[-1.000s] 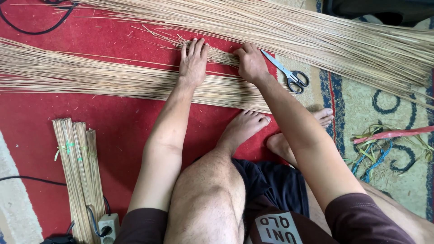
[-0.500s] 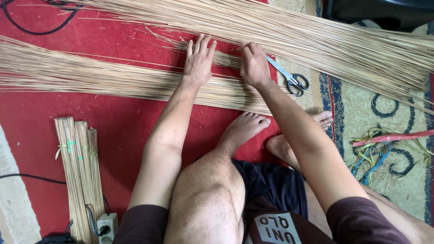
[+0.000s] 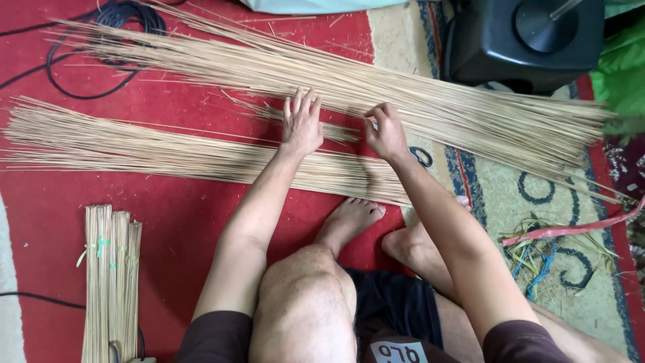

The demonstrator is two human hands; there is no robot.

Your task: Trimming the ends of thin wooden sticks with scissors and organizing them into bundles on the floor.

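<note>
Red carpet (image 3: pixel 181 222) covers the floor under a seated person. Nearest, at left, lie tied bundles (image 3: pixel 111 282) of short sticks. Beyond the feet runs a long near row of thin sticks (image 3: pixel 168 151). Past it, the left hand (image 3: pixel 301 124) lies flat, fingers spread wide, on loose sticks (image 3: pixel 336 131), while the right hand (image 3: pixel 385 131) pinches a few, fingers curled. Scissors (image 3: pixel 421 156) lie just right. Farthest, a big stick pile (image 3: pixel 437 101) and a black stand (image 3: pixel 531 40).

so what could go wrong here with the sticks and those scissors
The scissors lie half hidden under the right hand, so the wrist might catch the blades. The left hand presses flat on thin loose sticks, which could splinter or scatter. The bare foot touches the near bundle and could shove it.
</note>
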